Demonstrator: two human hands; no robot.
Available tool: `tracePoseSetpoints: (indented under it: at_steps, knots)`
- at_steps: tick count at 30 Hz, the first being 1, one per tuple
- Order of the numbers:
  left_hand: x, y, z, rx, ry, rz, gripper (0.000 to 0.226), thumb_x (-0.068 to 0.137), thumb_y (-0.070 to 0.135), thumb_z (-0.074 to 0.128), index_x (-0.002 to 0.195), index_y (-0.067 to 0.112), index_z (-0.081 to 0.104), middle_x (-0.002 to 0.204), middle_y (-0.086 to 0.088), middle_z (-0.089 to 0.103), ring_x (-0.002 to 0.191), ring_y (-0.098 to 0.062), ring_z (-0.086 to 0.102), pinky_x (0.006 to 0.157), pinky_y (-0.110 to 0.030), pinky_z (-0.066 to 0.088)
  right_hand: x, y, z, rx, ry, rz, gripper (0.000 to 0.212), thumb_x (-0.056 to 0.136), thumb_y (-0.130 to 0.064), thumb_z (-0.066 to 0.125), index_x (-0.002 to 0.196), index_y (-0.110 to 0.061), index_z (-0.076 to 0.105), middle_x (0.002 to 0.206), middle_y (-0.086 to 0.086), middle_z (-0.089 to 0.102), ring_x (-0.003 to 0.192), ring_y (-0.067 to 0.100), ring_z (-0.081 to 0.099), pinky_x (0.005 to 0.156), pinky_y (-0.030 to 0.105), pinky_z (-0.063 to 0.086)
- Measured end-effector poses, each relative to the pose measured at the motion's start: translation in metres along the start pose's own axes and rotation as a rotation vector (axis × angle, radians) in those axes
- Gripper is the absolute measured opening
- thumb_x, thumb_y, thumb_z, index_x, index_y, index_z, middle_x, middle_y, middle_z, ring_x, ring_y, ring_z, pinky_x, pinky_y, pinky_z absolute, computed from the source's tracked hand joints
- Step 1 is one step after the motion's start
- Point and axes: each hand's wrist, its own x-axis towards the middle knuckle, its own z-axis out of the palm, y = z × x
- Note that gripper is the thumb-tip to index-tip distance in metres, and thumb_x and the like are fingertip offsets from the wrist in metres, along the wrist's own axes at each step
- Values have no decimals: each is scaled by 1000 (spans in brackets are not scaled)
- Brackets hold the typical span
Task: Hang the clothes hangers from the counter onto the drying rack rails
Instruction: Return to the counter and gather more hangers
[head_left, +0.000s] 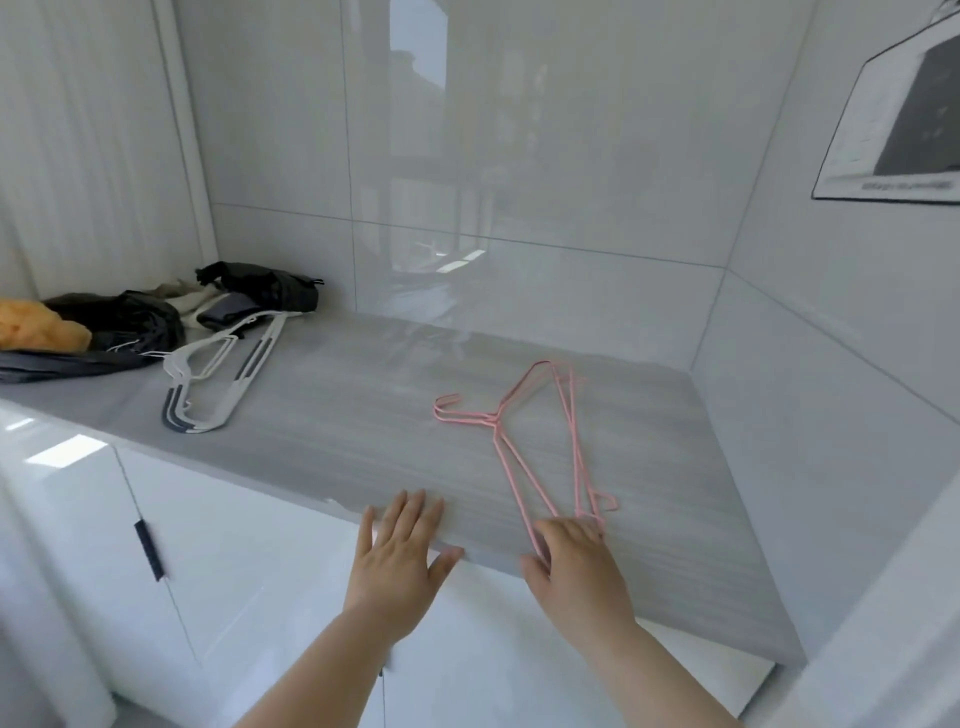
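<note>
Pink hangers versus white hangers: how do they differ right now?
Pink hangers are thin wire; white hangers are thicker, with dark strips. Pink hangers lie right, near the counter's front edge; white hangers lie left, by the clothes pile. The right hand touches the pink hangers; white hangers are untouched. Both stacks lie flat.

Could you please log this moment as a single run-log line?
left hand: flat on counter edge | right hand: on near end of pink hangers, grip unclear | white hangers: on counter, untouched
</note>
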Motion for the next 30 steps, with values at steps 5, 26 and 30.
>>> tracePoseSetpoints:
  at_steps: [5,26,30]
  knots:
    - [0,0,-16,-104,-128,-45,137,32,75,-46,147,26,10,156,6,7,144,-10,4,99,-26,-28,9,-1,10,126,-22,120,6,60,-20,64,56,-18,60,58,-4,60,60,21,62,60,27,54]
    - [1,-2,-22,-154,-235,-8,147,12,76,-45,146,30,-6,155,9,-10,142,-9,-13,113,-35,-15,17,13,-15,20,139,7,25,64,-19,39,46,-17,56,43,-5,52,37,16,52,48,17,47]
    - [1,1,-28,-185,-283,-31,136,28,84,-36,146,29,2,156,9,-5,143,-9,-9,114,-34,-12,21,15,-38,193,63,114,14,77,2,57,73,-5,68,70,7,66,64,24,59,63,26,42]
